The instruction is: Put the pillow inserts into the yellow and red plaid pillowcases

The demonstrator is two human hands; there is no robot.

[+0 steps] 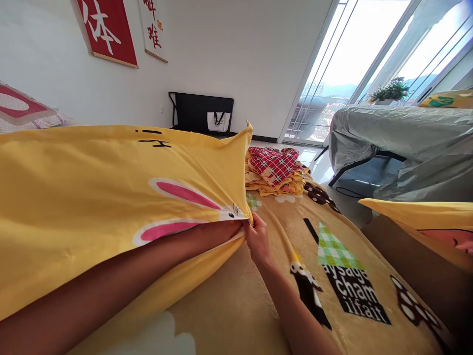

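Observation:
A large yellow pillowcase [84, 182] printed with a white-and-pink rabbit stretches across the left and middle of the view. Between its two layers runs my left arm, and my left hand [234, 228] is at the rabbit's face, its fingers hidden by the cloth. My right hand [257, 234] is closed on the pillowcase's right edge, where the fabric gathers in creases. Both hands meet at this spot, above a tan printed blanket [236, 296].
Behind my hands lies a pile of folded yellow and red checked cloth [275, 167]. At right, a cardboard box [410, 246] has yellow fabric over it. Beyond stands a plastic-covered table [406, 128] before glass doors. A black folded frame [199, 111] leans by the wall.

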